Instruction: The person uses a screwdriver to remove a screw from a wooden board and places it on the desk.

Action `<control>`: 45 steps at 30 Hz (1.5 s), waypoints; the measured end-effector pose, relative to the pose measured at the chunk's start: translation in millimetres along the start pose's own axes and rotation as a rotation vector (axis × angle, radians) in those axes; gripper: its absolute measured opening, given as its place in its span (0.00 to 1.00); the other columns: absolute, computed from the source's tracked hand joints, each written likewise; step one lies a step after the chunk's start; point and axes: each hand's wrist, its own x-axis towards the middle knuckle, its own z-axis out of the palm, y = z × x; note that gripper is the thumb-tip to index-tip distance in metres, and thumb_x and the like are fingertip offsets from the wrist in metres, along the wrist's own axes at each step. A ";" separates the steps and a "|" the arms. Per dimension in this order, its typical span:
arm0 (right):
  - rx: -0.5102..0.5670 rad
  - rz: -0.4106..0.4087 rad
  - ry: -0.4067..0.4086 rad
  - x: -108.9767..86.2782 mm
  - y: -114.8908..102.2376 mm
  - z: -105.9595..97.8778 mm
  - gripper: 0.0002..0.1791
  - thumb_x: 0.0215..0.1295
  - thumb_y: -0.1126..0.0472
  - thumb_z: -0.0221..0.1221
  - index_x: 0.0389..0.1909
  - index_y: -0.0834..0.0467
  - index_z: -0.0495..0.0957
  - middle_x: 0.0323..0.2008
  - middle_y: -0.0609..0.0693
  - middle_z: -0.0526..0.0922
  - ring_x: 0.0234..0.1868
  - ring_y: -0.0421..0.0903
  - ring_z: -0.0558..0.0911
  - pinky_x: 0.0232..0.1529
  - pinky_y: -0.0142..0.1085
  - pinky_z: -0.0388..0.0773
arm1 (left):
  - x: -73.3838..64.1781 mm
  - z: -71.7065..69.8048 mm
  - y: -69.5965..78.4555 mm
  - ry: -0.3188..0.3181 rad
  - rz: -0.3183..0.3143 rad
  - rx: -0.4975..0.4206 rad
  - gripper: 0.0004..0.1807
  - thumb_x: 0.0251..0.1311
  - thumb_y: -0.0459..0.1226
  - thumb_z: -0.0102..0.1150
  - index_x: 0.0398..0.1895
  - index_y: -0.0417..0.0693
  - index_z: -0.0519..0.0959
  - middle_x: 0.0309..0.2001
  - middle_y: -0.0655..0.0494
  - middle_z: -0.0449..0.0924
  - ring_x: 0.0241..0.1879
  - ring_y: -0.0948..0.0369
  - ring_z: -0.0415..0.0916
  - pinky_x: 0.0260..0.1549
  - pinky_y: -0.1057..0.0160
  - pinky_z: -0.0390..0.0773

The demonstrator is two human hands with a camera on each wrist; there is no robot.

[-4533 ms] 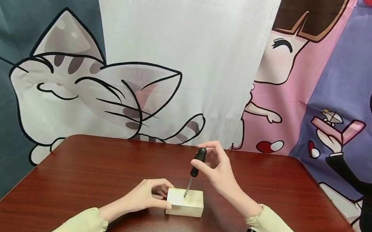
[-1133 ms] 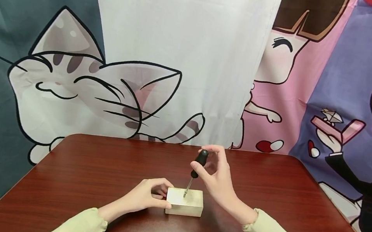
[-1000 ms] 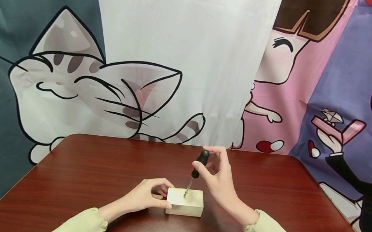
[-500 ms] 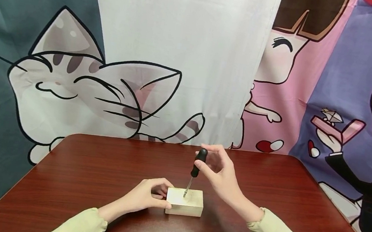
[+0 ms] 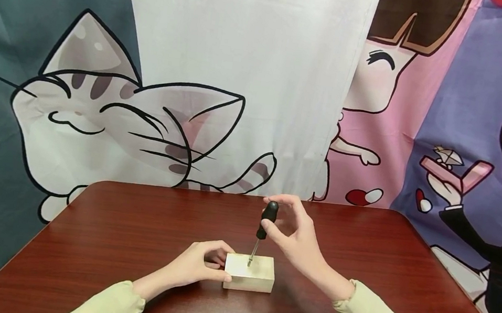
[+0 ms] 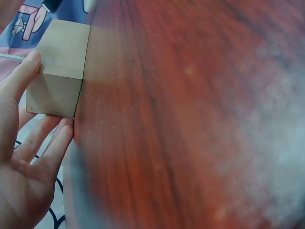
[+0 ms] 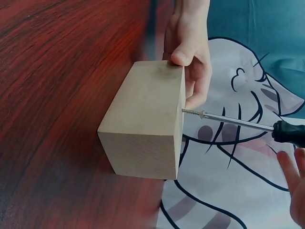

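Slightly more upright than a second ago, the slim screwdriver with black handle and bare metal shaft (image 5: 269,213) leans less to the person's right; the pale, rectangular wooden block (image 5: 261,270) has not shifted on the glossy red-brown table (image 5: 152,217). It lies flat there, its left end clamped between the thumb and fingers of the left hand (image 5: 196,263). Thumb and fingers of the right hand (image 5: 296,236) pinch the screwdriver's handle; whether the lower fingers touch it, I cannot tell. At the shaft's tip, a small brass-coloured metal screw (image 7: 192,112) stands partly out of the block's top. The block looks stiff, fairly light and not slippery, but would probably twist if loose; pinching its long sides near one end, clear of the screw, seems sound. The rigid screwdriver seems best held by its thick handle.
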 end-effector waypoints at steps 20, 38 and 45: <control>0.066 0.013 -0.182 7.1 -4.5 -14.6 0.26 0.66 0.74 0.56 0.62 0.56 0.65 0.53 0.54 0.82 0.53 0.44 0.85 0.45 0.38 0.86 | -0.7 -0.1 2.1 -0.006 0.001 -0.001 0.23 0.50 0.46 0.75 0.51 0.59 0.80 0.43 0.58 0.84 0.43 0.66 0.83 0.48 0.67 0.83; -0.108 0.075 -0.132 12.7 -7.9 -20.7 0.23 0.60 0.64 0.68 0.54 0.52 0.72 0.36 0.53 0.85 0.31 0.42 0.85 0.32 0.35 0.85 | 0.1 -0.9 1.0 -0.006 -0.004 -0.002 0.23 0.50 0.46 0.75 0.51 0.60 0.79 0.43 0.58 0.84 0.43 0.66 0.83 0.49 0.66 0.83; 0.004 0.020 -0.228 15.6 -5.4 -25.7 0.22 0.65 0.70 0.62 0.58 0.56 0.70 0.49 0.55 0.84 0.48 0.43 0.85 0.47 0.35 0.85 | -0.6 -0.3 1.5 -0.007 -0.007 -0.010 0.24 0.50 0.46 0.75 0.51 0.60 0.80 0.43 0.58 0.84 0.43 0.66 0.83 0.48 0.67 0.83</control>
